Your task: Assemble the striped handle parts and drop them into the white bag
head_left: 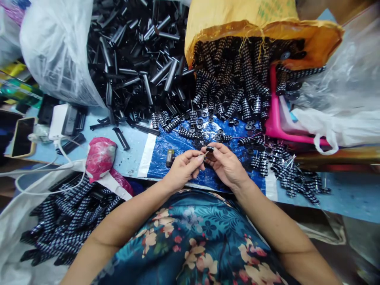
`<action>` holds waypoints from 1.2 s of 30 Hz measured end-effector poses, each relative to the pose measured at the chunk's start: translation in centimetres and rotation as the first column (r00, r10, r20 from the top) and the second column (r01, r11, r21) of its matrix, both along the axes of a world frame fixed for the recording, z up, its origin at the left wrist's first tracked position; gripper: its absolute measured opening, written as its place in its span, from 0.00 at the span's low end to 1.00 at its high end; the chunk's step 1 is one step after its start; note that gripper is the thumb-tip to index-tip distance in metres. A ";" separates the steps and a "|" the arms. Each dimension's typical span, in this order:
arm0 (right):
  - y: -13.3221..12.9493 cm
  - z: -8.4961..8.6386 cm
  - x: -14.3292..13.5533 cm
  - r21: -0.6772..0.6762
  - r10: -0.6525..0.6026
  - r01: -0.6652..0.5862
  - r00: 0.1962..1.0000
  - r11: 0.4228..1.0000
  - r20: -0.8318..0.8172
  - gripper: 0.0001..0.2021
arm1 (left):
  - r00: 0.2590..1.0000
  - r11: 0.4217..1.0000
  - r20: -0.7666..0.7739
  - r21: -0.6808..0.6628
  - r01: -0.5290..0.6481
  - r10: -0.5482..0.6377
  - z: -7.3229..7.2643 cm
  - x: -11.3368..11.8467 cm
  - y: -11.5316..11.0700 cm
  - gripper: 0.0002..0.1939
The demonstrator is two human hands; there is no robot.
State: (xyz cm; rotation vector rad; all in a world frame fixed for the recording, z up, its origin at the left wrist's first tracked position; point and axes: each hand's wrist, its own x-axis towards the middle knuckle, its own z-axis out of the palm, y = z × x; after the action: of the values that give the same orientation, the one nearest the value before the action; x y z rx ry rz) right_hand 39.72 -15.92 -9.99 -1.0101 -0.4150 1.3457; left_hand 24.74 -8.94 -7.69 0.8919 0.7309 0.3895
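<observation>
My left hand (187, 165) is closed, with thumb and forefinger pinching a thin metal pin (206, 153). My right hand (227, 164) is closed around a small black ring-like wheel (209, 149), right at the pin's tip. Whether the pin has passed into the wheel I cannot tell. Beyond my hands, on a blue plastic sheet (166, 142), lie loose black discs (219, 136) and stacks of black wheels with white marks (234, 103). A small dark cylinder with a yellowish end (170, 157) stands beside my left hand.
A yellow sack (243, 16) spills wheel stacks at the back. Black half-tube casings (142, 59) are heaped at back left beside a clear plastic bag (59, 47). A pink bin (276, 114) stands right. A pink wrapped bundle (101, 156), white cable and phone (23, 136) lie left.
</observation>
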 end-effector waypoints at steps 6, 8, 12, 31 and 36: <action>-0.5 -0.3 0.3 0.040 0.014 -0.015 1.000 0.999 0.028 0.19 | 1.000 1.000 -0.014 0.018 0.012 -0.011 -0.1 -0.2 -0.4 0.23; -0.5 -0.6 0.1 0.056 0.025 -0.027 0.999 0.998 0.034 0.18 | 1.000 1.000 -0.012 0.017 0.009 -0.009 -0.1 -0.2 -0.5 0.23; -1.0 -0.8 -0.1 0.116 -0.020 -0.010 0.966 0.993 0.258 0.16 | 1.000 1.000 -0.012 0.008 0.002 -0.002 -0.3 -0.2 -0.8 0.23; 0.9 -2.8 5.3 -0.017 -0.018 -0.097 -0.349 0.995 0.937 0.10 | 0.984 0.980 -0.064 -0.094 -0.174 0.168 -0.1 -0.7 0.4 0.26; 1.1 -1.8 5.4 0.051 -0.077 -0.112 -0.245 0.992 0.967 0.11 | 0.990 0.988 -0.046 -0.069 -0.136 0.133 0.0 -0.9 0.3 0.27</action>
State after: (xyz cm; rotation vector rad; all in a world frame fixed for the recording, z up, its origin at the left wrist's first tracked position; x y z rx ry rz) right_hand 45.15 -14.81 -11.80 -1.8781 -1.7891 0.0265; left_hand 23.82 -8.60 -7.71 0.7871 0.8413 0.4626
